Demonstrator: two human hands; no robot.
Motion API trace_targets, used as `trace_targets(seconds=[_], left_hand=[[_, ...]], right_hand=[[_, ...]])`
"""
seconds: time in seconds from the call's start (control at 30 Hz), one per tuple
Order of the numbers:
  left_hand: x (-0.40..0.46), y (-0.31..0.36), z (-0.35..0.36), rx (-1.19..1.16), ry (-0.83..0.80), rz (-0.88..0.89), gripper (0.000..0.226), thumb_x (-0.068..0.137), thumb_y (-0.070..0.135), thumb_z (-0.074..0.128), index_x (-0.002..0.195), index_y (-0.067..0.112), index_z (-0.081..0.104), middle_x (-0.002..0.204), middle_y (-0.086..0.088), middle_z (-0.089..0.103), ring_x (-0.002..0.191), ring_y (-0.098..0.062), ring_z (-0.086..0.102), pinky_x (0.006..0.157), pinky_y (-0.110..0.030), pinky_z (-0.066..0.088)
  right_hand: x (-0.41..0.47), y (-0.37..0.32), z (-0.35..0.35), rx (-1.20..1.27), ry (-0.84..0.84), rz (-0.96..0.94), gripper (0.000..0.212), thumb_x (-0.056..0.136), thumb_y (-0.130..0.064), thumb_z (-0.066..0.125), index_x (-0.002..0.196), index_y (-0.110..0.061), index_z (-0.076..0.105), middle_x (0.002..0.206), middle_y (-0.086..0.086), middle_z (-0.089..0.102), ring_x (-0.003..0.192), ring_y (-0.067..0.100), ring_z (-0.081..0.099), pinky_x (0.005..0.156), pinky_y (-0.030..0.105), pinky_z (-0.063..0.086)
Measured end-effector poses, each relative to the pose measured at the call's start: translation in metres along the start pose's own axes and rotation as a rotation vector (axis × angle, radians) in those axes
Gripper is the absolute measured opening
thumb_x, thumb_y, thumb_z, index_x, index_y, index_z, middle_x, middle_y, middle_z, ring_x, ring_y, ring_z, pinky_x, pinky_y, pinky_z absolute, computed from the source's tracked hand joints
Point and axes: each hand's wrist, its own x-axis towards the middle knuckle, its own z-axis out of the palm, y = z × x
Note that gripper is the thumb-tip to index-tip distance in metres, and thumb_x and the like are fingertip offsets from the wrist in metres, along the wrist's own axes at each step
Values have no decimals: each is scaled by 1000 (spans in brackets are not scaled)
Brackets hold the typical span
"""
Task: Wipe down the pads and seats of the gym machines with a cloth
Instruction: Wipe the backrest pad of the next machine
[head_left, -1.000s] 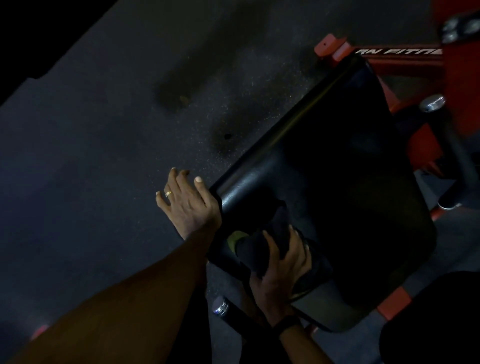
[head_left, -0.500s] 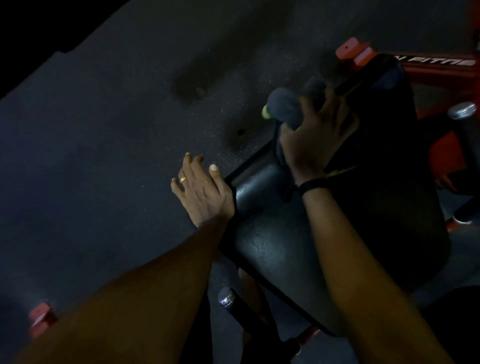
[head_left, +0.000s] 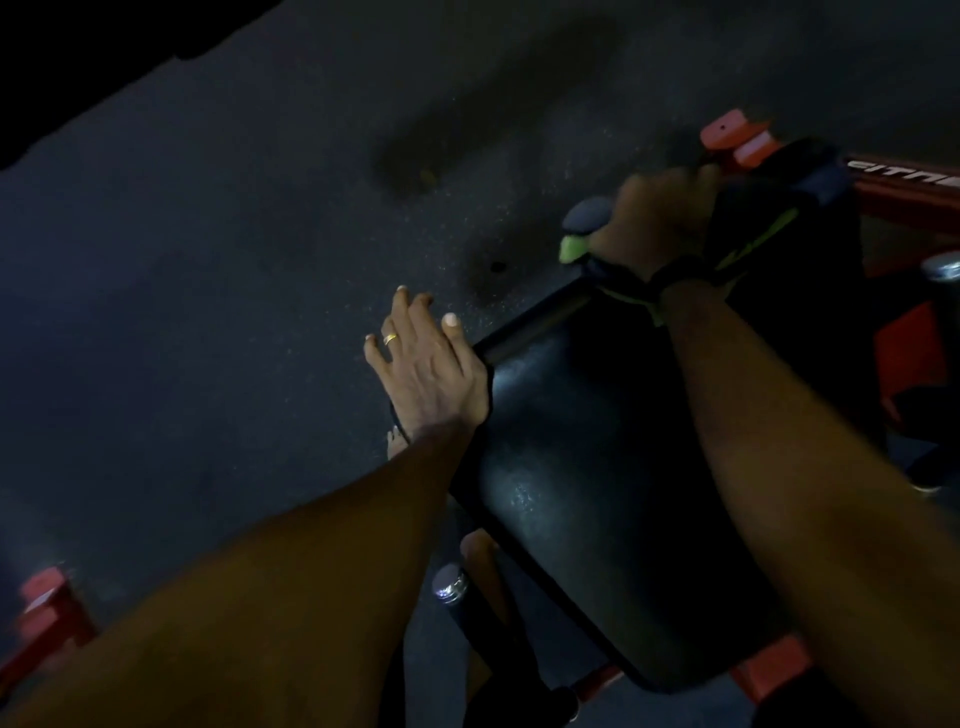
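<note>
A black padded seat (head_left: 582, 467) of a red-framed gym machine runs from the lower middle to the upper right. My right hand (head_left: 660, 228) is at the pad's far end, gripping a dark cloth (head_left: 589, 218) with a yellow-green trim against the pad. My left hand (head_left: 426, 364) rests on the pad's near left corner, its fingers straight and hanging over the edge, a ring on one finger. The cloth is partly hidden under my right hand.
Dark speckled rubber floor (head_left: 234, 260) fills the left and top. Red frame parts (head_left: 737, 137) stand at the pad's far end and at the lower left (head_left: 44, 608). A chrome-capped bar (head_left: 449, 584) juts out below the pad; another chrome cap (head_left: 943, 266) sits at the right edge.
My right hand has carried the cloth along the pad from its near end to its far end. My left hand has stayed on the pad's corner.
</note>
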Motion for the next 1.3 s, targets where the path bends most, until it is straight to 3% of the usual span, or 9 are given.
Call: trace_targets(seconds=[0.17,0.23,0.33,0.47,0.73,0.87,0.93,1.1,1.3], left_hand=[[1,2,0,0,-15,-17,56,104,40,15,138,12,49,155,-9,40,139,-28,41,119,-57,17],[2,3,0,0,-23,-15,56,104,40,14,138,12,48,156,-10,39,140,-28,40,119,-56,16],[2,5,-2,-5,-32,-15,58,103,41,12,139,12,47,157,-10,38,142,-26,38,120,-56,15],[-1,2,-2,-12,-23,-7,57,105,40,12,139,12,48,156,-10,39,140,-26,40,120,-55,17],[0,3,-3,-11,-25,-8,59,103,41,10,139,11,47,156,-10,37,140,-28,39,120,-53,16],[0,5,-2,-17,-2,3,57,103,39,13,139,11,48,156,-10,39,140,-27,40,119,-55,18],[1,4,-2,-17,-6,0,59,104,40,11,140,11,47,156,-9,38,141,-26,39,120,-55,17],[0,6,-2,-36,-20,7,63,104,45,8,143,11,44,158,-10,35,142,-27,37,120,-56,17],[-1,3,-11,-244,-34,13,66,100,59,20,146,15,39,160,-7,32,145,-22,33,121,-53,12]], right_hand=[[-66,-77,18,39,-48,-301,32,77,-53,63,82,-22,59,99,12,70,103,31,59,100,45,31],[-69,-73,22,74,-22,-379,38,79,-58,61,85,-20,63,99,10,71,101,30,60,97,44,32],[-28,-34,13,112,-84,-293,60,76,-67,67,104,-13,70,106,15,72,107,34,63,105,45,31],[28,3,-4,-44,-187,-90,64,81,-60,70,116,-7,64,124,24,64,120,39,58,109,48,28],[-33,-83,15,-59,-295,-357,50,84,-53,61,117,-16,61,125,13,63,118,33,57,104,43,31],[-26,-57,5,66,-314,-357,85,73,-87,56,116,-13,65,121,14,66,116,32,60,105,44,32],[-4,-27,-6,28,-294,-287,94,70,-92,54,112,-9,68,118,19,68,116,34,61,106,46,34],[36,10,-15,-119,-268,-95,76,85,-68,61,129,-6,60,133,25,58,123,39,55,108,46,33],[-9,-59,5,-148,-325,-172,59,88,-54,59,129,-12,63,137,20,59,127,36,55,106,41,37]])
